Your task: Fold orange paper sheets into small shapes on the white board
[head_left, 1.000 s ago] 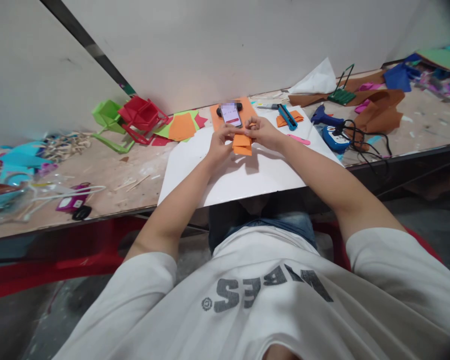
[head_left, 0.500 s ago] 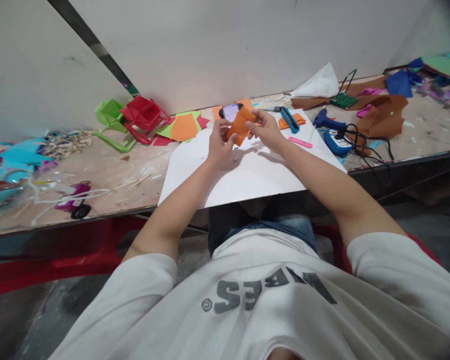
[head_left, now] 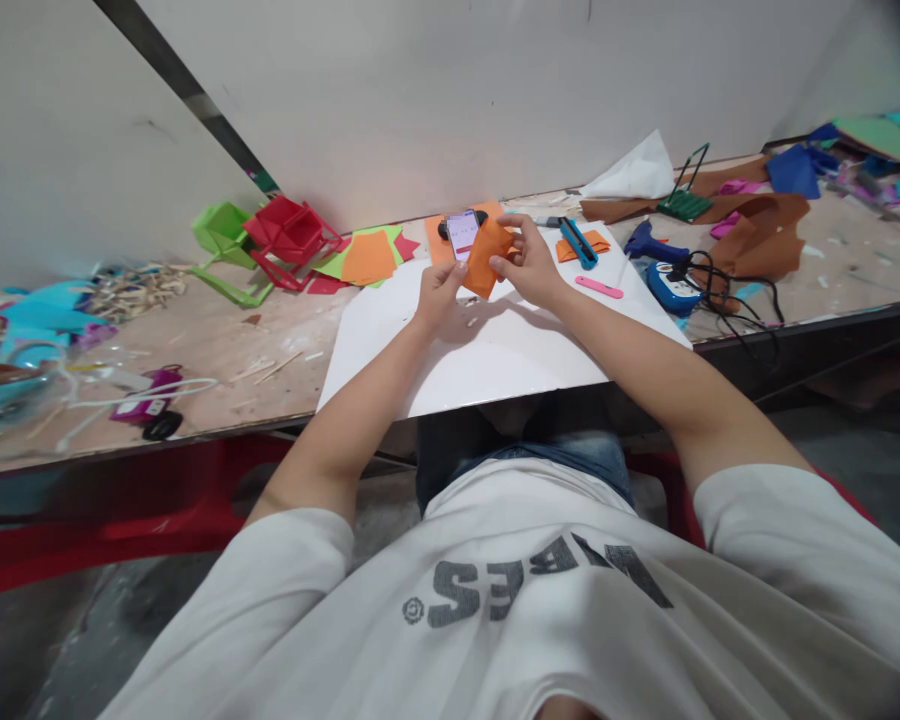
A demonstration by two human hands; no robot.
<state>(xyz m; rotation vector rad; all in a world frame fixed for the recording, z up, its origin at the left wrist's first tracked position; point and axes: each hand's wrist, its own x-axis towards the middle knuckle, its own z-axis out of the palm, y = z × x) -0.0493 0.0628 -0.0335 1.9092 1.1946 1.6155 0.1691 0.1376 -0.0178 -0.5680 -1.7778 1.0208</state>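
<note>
Two hands (head_left: 530,266), one held orange piece (head_left: 486,262), one cutter (head_left: 578,244)

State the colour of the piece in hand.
The piece is orange, clearest in the head view.

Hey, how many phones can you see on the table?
1. The phone is just beyond the orange piece that the right hand holds, which partly covers it. Others could be hidden from view.

One phone (head_left: 461,229), one blue cutter (head_left: 577,244)
</note>
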